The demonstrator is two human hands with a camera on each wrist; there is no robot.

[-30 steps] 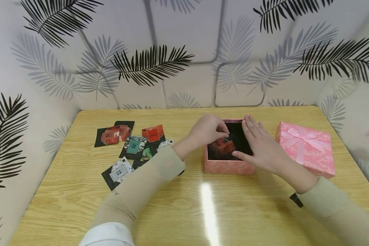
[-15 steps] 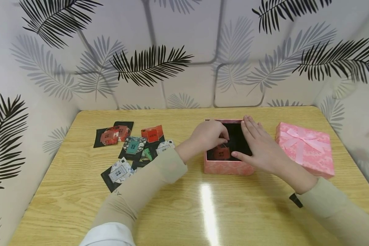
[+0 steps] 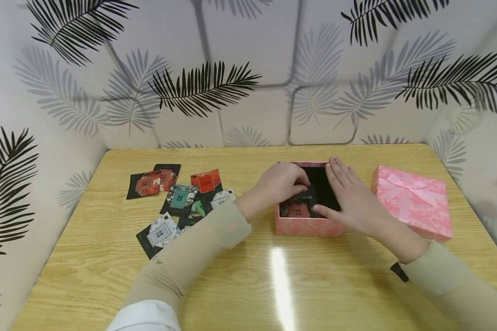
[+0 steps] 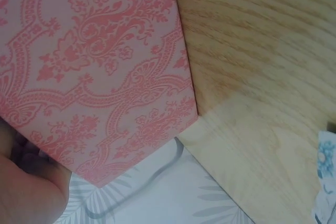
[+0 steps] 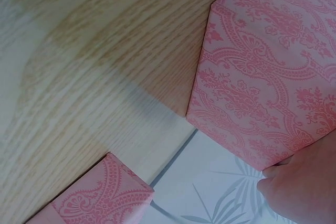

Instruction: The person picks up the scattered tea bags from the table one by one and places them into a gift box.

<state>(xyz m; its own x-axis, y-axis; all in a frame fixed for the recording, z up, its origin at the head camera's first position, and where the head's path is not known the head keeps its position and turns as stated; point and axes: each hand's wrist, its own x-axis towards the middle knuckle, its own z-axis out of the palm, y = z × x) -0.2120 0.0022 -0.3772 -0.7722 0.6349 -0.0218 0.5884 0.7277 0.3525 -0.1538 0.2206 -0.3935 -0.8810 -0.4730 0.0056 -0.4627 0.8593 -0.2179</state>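
The pink patterned gift box [image 3: 309, 226] stands without its lid, its inside black. My left hand [image 3: 279, 181] reaches over its left rim, fingers loosely bent inside. Just below the fingertips, a black packet with a red label [image 3: 298, 211] lies low in the box's front left part; it looks apart from the fingers. My right hand [image 3: 352, 197] lies along the right rim with straight fingers, the thumb over the front inside. In the left wrist view the box's side [image 4: 100, 72] fills the upper left. The right wrist view shows its opposite side [image 5: 262, 72].
Several black packets with coloured labels lie left of the box, among them a teal-labelled one [image 3: 181, 196], a red one [image 3: 207, 182] and a white one [image 3: 161, 231]. A pink lid with a ribbon bow [image 3: 414, 197] lies to the right. A patterned wall backs the wooden table [image 3: 232, 294].
The red-labelled packet has gone from tilted under my left fingers to lower and flatter in the box, apart from the fingertips. My right hand has stayed on the rim.
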